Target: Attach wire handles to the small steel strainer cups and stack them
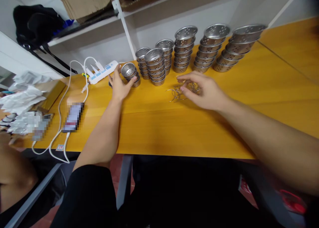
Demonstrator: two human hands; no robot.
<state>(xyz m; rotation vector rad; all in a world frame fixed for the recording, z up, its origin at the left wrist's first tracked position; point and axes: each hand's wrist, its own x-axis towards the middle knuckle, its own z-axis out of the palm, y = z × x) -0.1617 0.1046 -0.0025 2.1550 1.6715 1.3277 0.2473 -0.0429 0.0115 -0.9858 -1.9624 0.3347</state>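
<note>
My left hand (pixel 120 87) is around a short stack of perforated metal cups (pixel 129 69), its thumb against the front and its fingers on the left side. The stack stands on the orange table, leaning slightly. Further right, my right hand (pixel 205 90) curls over a bent thin metal wire frame (pixel 176 94) lying low on the table. Thumb and forefinger are around the wire, and part of it is hidden behind the hand. Several taller stacks of the same cups, such as this one (pixel 156 68), stand in a row behind both hands.
A white power strip (pixel 104 72) with plugged cables lies left of my left hand. Nearby are a phone (pixel 73 117) on a cable, another blurred device (pixel 42 128) and clear plastic bags (pixel 22 95). Shelves with cardboard boxes (pixel 84 4) rise behind. Another person's arm (pixel 15 168) shows at left.
</note>
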